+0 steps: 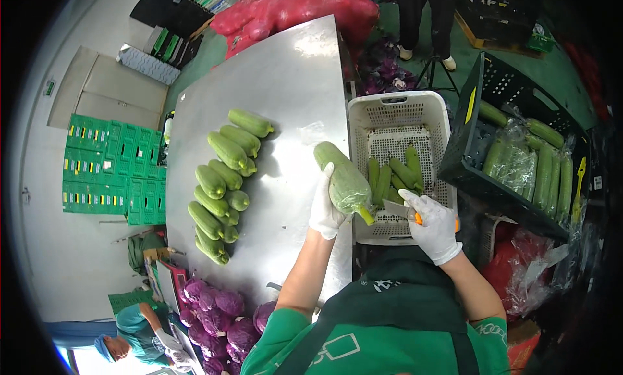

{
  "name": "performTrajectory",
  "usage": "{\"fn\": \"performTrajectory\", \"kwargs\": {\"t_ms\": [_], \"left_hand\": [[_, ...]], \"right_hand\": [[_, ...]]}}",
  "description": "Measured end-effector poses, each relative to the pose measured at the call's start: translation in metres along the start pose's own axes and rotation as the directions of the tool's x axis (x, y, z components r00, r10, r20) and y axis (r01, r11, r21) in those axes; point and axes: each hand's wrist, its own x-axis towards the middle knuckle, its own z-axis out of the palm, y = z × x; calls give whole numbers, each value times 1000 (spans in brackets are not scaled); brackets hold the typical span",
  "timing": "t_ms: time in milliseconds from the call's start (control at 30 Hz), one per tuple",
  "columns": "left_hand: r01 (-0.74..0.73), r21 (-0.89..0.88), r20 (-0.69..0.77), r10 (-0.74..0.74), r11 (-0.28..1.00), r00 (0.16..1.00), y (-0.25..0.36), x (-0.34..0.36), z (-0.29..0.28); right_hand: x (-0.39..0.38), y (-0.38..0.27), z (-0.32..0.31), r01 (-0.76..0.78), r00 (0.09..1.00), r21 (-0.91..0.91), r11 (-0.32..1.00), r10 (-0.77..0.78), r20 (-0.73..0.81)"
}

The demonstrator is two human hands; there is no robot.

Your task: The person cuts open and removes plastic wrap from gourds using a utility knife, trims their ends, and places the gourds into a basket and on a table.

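Note:
My left hand (327,203), in a white glove, grips a thick pale-green zucchini (344,178) with its fingers and thumb. Clear plastic film clings to its lower part, and its stem end points toward my right hand. My right hand (433,229), also gloved, is closed on a knife (394,207) with an orange handle; the short blade points left, close to the stem end. Beneath both lies a white plastic crate (443,118) with several zucchini (405,172) in it. On the steel table (285,200) to the left, more zucchini (228,151) lie in a loose double row.
A dark crate (474,109) of plastic-wrapped zucchini stands tilted at the right. Purple cabbages (217,320) are heaped at the lower left, near another person (139,336) in gloves. Red mesh sacks (295,14) lie beyond the table. Someone's legs (425,21) and a tripod (436,73) stand at the far side.

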Motion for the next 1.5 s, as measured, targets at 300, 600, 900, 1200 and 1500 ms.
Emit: {"fn": "performTrajectory", "kwargs": {"t_ms": [300, 600, 900, 1200, 1500], "left_hand": [[-34, -32, -25, 33, 999, 999, 8, -8, -12], [-57, 16, -85, 59, 998, 995, 0, -11, -6], [-70, 77, -90, 77, 995, 993, -3, -21, -15], [-66, 142, -31, 71, 988, 997, 1, 27, -83], [-385, 809, 91, 551, 445, 829, -8, -27, -90]], "right_hand": [[7, -14, 20, 165, 985, -458, 873, -119, 127], [7, -4, 41, 27, 999, -484, 875, -14, 31], [66, 30, 29, -315, 943, -272, 909, 267, -200], [14, 10, 112, -521, 851, 647, 556, 276, 448], [7, 10, 162, -196, 973, 378, 905, 132, 189]]}}
